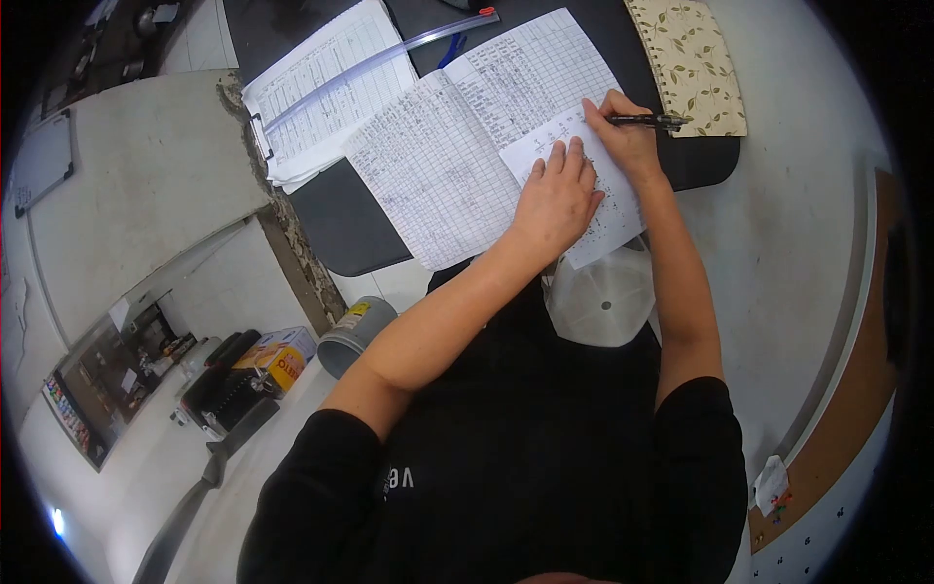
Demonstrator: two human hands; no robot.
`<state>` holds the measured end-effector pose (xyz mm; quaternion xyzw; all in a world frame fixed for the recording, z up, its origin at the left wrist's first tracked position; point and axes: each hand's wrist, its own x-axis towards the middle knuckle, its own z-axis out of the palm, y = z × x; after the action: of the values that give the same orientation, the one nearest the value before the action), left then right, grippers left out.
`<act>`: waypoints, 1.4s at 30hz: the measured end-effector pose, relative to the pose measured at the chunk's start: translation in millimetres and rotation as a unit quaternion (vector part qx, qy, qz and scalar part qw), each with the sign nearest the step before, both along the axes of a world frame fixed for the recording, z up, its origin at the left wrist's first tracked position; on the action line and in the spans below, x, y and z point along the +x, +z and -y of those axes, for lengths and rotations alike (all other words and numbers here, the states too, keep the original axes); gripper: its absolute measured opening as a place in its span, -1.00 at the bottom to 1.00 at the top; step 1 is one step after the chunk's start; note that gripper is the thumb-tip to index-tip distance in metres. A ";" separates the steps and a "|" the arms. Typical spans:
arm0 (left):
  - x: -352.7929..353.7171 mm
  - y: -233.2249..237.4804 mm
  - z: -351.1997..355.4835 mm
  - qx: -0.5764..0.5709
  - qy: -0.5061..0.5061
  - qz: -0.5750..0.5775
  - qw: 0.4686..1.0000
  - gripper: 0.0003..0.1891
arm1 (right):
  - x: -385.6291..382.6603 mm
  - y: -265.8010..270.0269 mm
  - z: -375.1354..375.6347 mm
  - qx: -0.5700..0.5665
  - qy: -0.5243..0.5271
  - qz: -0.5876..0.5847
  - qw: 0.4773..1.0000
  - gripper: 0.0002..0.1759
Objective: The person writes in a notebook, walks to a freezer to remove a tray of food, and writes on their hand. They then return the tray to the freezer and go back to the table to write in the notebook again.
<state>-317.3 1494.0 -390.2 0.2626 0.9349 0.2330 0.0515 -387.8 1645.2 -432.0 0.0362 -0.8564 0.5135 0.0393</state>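
Observation:
My left hand point(556, 200) lies flat with its fingers stretched over a loose white sheet point(615, 209) covered in small marks. In my right hand point(628, 146) is a black pen point(650, 121), lying sideways with its tip to the right. The thumb of that hand rests at the upper edge of the sheet. Beneath the sheet, an open squared notebook point(428, 165) shows handwriting across both pages. The sheet overlaps its right page and hangs past the notebook's lower edge.
A clipboard with papers point(336, 88) lies left of the notebook, a clear ruler point(389, 60) across it. Beyond are a blue pen point(452, 49) and a spiral notebook with leaf print point(689, 68). Below the black table point(350, 224) stand a grey bin point(358, 336) and a translucent container point(605, 297).

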 end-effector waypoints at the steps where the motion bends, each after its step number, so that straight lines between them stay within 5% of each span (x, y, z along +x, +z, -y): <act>1: -0.3 0.3 -0.3 -0.003 0.000 0.002 1.000 -0.56 | -0.2 -0.1 0.1 0.000 -0.001 0.000 1.000 -0.67; 3: -0.5 0.9 -2.1 -0.003 -0.001 0.003 1.000 -0.56 | -1.5 -0.9 -0.5 0.061 0.064 -0.109 0.990 -0.67; 13: 1.3 -1.0 -3.4 -0.008 0.002 -0.004 1.000 -0.55 | -0.8 -12.6 -4.6 0.005 -0.043 -0.044 0.998 -0.69; 15: 0.7 0.2 -4.5 -0.008 0.001 -0.006 1.000 -0.55 | -1.8 -9.4 -10.1 -0.115 -0.046 -0.007 0.992 -0.66; 42: -1.2 2.2 -8.5 -0.042 -0.017 0.000 0.999 -0.54 | 0.2 -3.8 -6.6 0.030 0.022 -0.028 0.999 -0.68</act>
<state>-318.5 1502.5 -388.0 0.2764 0.9391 0.1931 0.0667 -387.7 1651.8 -435.9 0.0705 -0.8690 0.4871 0.0511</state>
